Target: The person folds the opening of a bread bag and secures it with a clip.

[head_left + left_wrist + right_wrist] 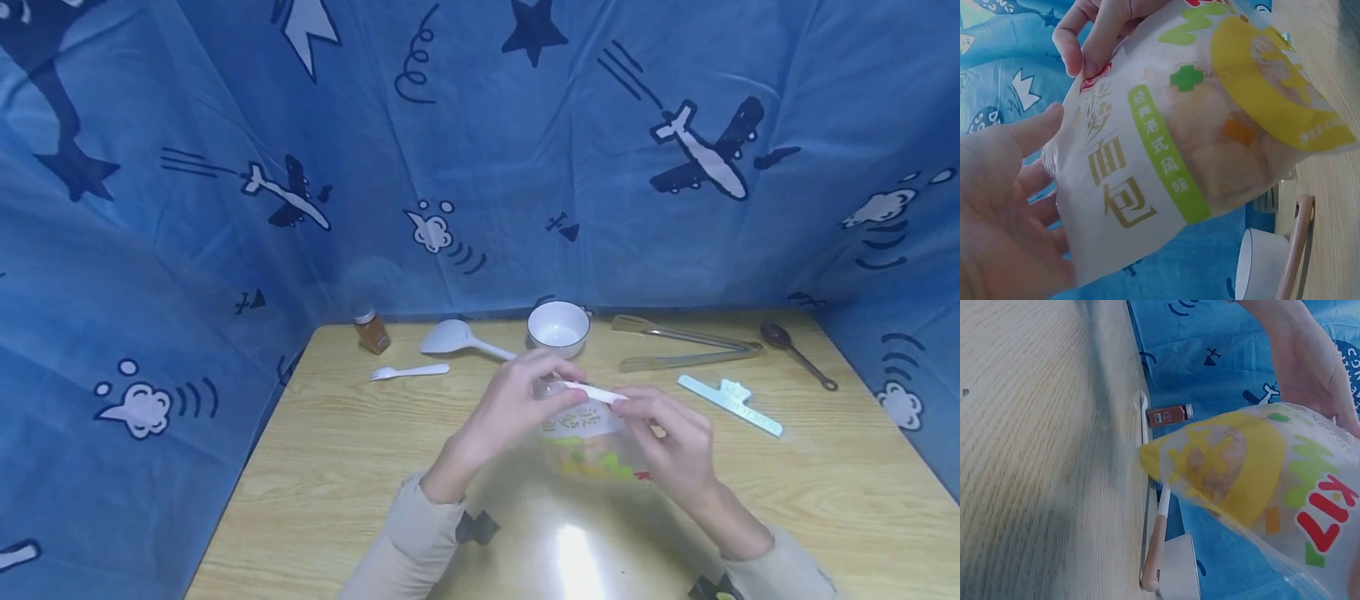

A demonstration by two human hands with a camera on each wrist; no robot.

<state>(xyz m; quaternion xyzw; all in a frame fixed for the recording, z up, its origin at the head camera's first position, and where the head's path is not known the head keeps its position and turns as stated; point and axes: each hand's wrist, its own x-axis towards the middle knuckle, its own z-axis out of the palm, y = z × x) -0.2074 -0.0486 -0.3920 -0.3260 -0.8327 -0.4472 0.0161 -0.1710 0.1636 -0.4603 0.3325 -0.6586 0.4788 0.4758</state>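
Between my two hands hangs a plastic bread bag (592,450) with a clear window, yellow and green print and a white top band. My left hand (525,396) has its thumb on the near side of the top edge and its fingers behind it. On the right end of that edge, my right hand (675,437) pinches the plastic. The left wrist view shows the bread (1222,156) through the window, with the bag's white band (1116,162) stretched between both hands. The bag's lower corner overlaps the table in the right wrist view.
Along the back stand a spice jar (372,332) and a white bowl (558,327). A white fork (408,372), a white turner (453,337), metal tongs (693,348), a pale blue bag clip (731,404) and a brown spoon (798,354) lie about. A blue curtain (480,167) hangs behind.
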